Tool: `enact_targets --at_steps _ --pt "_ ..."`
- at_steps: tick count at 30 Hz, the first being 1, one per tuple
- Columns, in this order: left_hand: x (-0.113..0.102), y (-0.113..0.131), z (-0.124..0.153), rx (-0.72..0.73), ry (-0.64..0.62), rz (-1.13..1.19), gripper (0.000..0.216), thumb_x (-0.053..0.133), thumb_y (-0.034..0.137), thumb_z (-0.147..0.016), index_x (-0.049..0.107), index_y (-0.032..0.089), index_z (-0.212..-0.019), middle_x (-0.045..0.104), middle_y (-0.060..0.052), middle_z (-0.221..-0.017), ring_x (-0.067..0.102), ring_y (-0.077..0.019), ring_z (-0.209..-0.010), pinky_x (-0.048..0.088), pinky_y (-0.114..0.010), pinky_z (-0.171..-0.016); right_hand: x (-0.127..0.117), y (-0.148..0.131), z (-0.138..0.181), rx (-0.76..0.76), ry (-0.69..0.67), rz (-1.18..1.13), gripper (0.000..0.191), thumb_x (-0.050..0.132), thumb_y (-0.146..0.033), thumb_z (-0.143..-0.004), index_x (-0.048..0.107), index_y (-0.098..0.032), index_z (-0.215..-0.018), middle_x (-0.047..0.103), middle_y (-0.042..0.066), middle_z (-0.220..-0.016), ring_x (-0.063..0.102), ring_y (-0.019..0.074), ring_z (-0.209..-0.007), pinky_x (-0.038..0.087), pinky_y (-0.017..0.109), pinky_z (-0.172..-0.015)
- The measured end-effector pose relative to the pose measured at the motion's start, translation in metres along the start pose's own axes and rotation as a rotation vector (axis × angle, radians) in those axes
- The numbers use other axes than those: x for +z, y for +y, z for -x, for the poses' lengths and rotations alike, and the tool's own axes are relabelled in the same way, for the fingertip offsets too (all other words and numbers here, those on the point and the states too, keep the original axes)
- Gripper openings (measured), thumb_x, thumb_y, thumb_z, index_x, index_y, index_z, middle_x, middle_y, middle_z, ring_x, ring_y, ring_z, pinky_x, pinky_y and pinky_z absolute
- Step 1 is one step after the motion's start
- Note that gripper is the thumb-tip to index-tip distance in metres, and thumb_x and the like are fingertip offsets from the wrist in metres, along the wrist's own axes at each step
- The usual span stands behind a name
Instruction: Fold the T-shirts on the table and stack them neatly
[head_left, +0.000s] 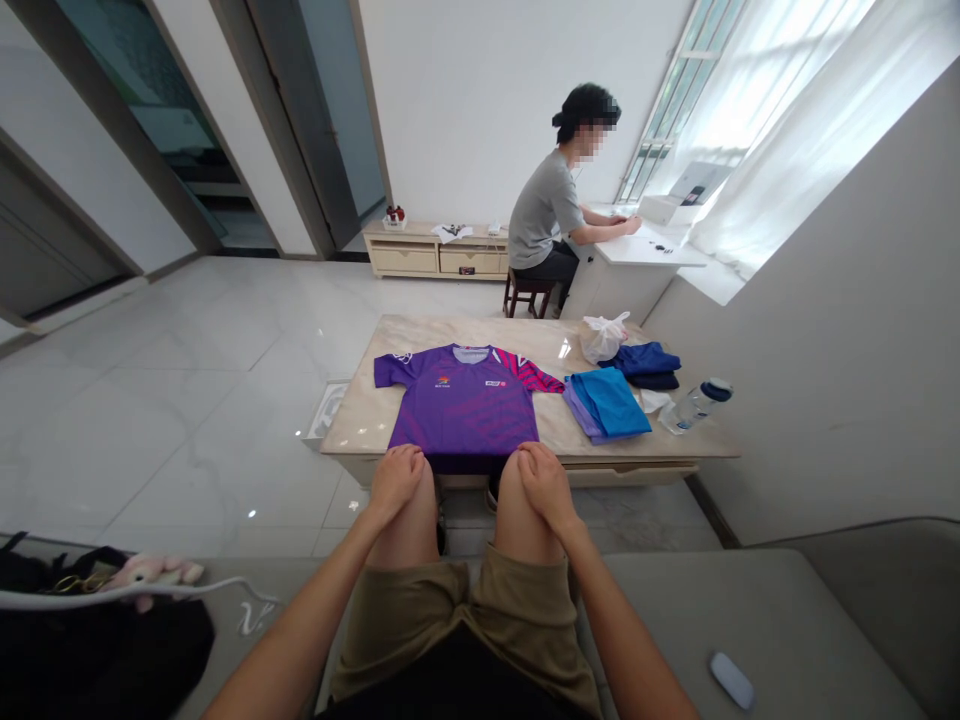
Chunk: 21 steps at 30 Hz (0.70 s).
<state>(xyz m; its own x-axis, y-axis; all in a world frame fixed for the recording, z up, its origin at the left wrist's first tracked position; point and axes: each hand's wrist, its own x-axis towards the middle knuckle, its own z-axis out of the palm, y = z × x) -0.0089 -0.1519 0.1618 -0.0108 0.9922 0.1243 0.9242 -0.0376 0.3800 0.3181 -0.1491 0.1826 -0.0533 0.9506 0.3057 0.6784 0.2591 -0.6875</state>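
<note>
My left hand (395,477) rests palm down on my left knee, fingers curled over the kneecap and holding nothing. On my right knee lies my right hand (545,483) in the same way, fingers draped over it. Just beyond my knees a purple sports jersey (465,405) with pink striped sleeve is spread flat on a low marble table (360,415), its hem hanging over the near edge. I sit on a grey sofa (757,620).
Right of the jersey lie folded blue clothes (609,402), darker blue clothes (649,363), a white plastic bag (604,338) and a water bottle (697,403). Another person (551,215) sits at a white desk by the window. A black bag (90,640) lies beside me.
</note>
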Motion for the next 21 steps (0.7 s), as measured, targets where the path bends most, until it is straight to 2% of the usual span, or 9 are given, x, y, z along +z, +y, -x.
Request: enact_targets --at_steps 6,12,21 --pt "0.008 -0.014 -0.009 -0.036 -0.045 0.036 0.043 0.043 0.033 -0.108 0.081 0.018 -0.123 0.081 -0.014 -0.133 0.071 -0.0307 -0.128 0.051 -0.046 -0.120 -0.001 0.005 0.000 0.028 0.005 -0.017 0.033 0.047 -0.034 -0.108 0.077 -0.021 -0.113 0.080 0.012 -0.118 0.073 0.0278 -0.114 0.055 0.045 -0.109" --pt "0.013 -0.010 -0.007 -0.032 -0.033 0.070 0.042 0.044 0.032 -0.108 0.080 0.020 -0.124 0.081 -0.012 -0.134 0.069 -0.0301 -0.131 0.050 -0.044 -0.121 -0.005 0.007 0.000 0.049 -0.005 -0.022 0.033 0.047 -0.035 -0.107 0.076 -0.020 -0.112 0.079 0.012 -0.117 0.073 0.0279 -0.113 0.055 0.045 -0.108" --pt "0.004 -0.006 0.000 -0.027 0.004 0.046 0.043 0.042 0.032 -0.108 0.079 0.018 -0.124 0.080 -0.013 -0.136 0.069 -0.0302 -0.131 0.048 -0.044 -0.123 -0.005 0.009 0.002 0.028 0.013 -0.020 0.035 0.046 -0.036 -0.108 0.077 -0.020 -0.114 0.079 0.013 -0.119 0.072 0.0278 -0.115 0.054 0.044 -0.109"
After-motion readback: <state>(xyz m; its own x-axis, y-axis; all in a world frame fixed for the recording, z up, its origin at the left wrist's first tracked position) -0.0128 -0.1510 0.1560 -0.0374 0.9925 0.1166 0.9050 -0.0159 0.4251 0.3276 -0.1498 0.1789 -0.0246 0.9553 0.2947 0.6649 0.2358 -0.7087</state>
